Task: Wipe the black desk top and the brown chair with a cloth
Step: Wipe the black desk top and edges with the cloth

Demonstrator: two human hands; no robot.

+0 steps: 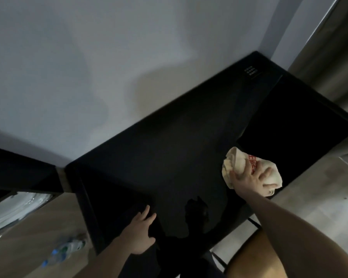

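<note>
While under right hand (249, 180), cloth (239, 165) on desk top (169, 157).

The crumpled cream cloth (251, 169) lies on the glossy black desk top (169, 157) near its right front edge, under the right hand (249, 180). The left hand (139, 231) rests flat near the left front edge. The brown wooden chair (255, 255) stands below the front edge, at the right.

We judge this a furnished room, most likely a hotel or rental bedroom: a black desk (169, 157) against a plain white wall (88, 67), a grey curtain (329, 57), pale wood-look flooring (319, 197), bottled water (64, 249) on a wooden surface (28, 247).
</note>
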